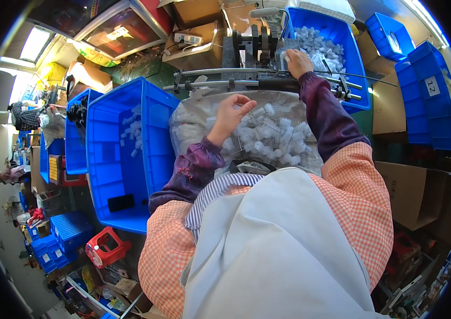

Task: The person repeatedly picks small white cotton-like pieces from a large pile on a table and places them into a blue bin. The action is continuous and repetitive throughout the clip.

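Note:
My left hand hovers over a bag-lined heap of white plastic parts, several with metal springs. Its thumb and fingertips come together in a pinch, and whatever may be between them is too small to make out. Farther forward, my right hand reaches to the right end of a dark metal bench machine. Its fingers are bent down at the machine's edge, and what they grip is hidden. Metal rods run across the front of the machine, between it and the heap.
A blue bin on the left holds some white parts and a dark phone-like slab. Behind my right hand stands another blue bin full of white parts. Blue crates and cardboard boxes flank the right; a red stool stands lower left.

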Demonstrator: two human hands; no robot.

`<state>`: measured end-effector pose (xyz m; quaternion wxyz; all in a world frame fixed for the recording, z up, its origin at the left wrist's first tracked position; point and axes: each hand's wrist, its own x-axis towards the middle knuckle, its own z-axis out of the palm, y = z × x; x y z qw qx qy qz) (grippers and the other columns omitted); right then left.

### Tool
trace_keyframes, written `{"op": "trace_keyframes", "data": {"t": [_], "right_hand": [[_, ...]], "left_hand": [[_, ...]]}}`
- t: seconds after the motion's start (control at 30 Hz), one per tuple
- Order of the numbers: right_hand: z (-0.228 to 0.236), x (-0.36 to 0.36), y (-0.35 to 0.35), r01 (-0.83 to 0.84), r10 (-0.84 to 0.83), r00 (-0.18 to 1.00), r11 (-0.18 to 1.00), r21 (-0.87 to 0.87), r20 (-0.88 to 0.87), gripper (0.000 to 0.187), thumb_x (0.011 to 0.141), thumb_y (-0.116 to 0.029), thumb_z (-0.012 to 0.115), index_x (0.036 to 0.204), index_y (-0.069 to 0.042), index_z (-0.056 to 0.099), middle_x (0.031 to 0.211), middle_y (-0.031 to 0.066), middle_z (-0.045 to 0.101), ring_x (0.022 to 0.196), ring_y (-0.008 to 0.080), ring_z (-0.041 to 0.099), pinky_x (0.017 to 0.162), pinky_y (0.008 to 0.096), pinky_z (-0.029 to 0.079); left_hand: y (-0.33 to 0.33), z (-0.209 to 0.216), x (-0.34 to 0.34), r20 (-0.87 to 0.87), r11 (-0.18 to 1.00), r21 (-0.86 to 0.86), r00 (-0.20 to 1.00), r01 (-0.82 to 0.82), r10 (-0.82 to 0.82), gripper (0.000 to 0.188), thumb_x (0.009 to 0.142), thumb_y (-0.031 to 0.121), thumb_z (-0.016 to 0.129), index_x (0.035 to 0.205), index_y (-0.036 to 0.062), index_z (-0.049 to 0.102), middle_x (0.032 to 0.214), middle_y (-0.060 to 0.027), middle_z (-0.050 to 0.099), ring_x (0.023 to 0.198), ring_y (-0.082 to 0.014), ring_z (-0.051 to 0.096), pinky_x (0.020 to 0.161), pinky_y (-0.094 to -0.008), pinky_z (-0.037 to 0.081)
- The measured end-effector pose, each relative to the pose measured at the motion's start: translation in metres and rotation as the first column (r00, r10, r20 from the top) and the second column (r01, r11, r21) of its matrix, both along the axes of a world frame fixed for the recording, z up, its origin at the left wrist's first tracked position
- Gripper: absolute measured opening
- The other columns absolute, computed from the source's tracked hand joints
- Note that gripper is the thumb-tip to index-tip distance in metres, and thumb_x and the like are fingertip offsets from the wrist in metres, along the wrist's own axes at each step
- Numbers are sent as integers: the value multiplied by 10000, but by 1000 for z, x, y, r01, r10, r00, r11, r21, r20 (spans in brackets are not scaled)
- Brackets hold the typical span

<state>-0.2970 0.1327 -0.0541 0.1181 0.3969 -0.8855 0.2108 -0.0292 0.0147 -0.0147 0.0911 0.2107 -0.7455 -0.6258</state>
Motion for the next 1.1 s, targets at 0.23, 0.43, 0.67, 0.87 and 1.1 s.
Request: {"op": "trace_keyframes", "data": {"t": [0.23, 0.43, 0.67, 0.87, 1.1], "right_hand": [[-13, -14, -20, 86, -77, 993, 990, 114, -85, 119, 789, -212, 533, 866, -149, 600, 921, 18, 590, 1004, 234, 486, 798, 410, 404], [-17, -16, -22, 77, -68, 994, 989, 123, -81, 111, 782, -200, 530, 863, -152, 588, 928, 17, 592, 1004, 234, 484, 819, 404, 378], [-15, -17, -24, 77, -72, 997, 988, 136, -42, 128, 785, -211, 523, 880, -149, 582, 937, 14, 594, 1010, 225, 485, 843, 395, 346], [-13, -23, -26, 61, -65, 998, 982, 178, 18, 182, 808, -247, 513, 948, -181, 610, 994, -1, 602, 1039, 204, 482, 867, 393, 321], [2, -16, -12, 270, -296, 954, 920, 283, 54, 296, 789, -376, 541, 1018, -215, 637, 1116, 14, 579, 1133, 210, 434, 924, 446, 263]], "left_hand": [[0, -8, 14, 2, 965, 240, 994, -107, 110, 247, 722, 97, 600, 958, 48, 545, 831, -3, 540, 644, -71, 484, 524, -219, 404], [-4, -11, 17, 54, 944, 313, 994, -107, 94, 269, 712, 41, 545, 980, 40, 527, 788, 0, 509, 576, -46, 438, 493, -189, 364], [-3, -19, 16, 32, 972, 206, 994, -111, 107, 274, 730, 30, 540, 1003, 38, 526, 814, -10, 533, 564, -40, 445, 475, -180, 377], [-4, -14, 17, 49, 978, 209, 999, -24, 14, 311, 764, 65, 566, 1066, 19, 511, 885, -65, 605, 601, -37, 507, 458, -166, 384], [1, -8, 15, 6, 960, 279, 1000, -3, 2, 349, 799, 95, 543, 1127, -11, 490, 834, -79, 630, 574, -35, 512, 443, -153, 374]]}}
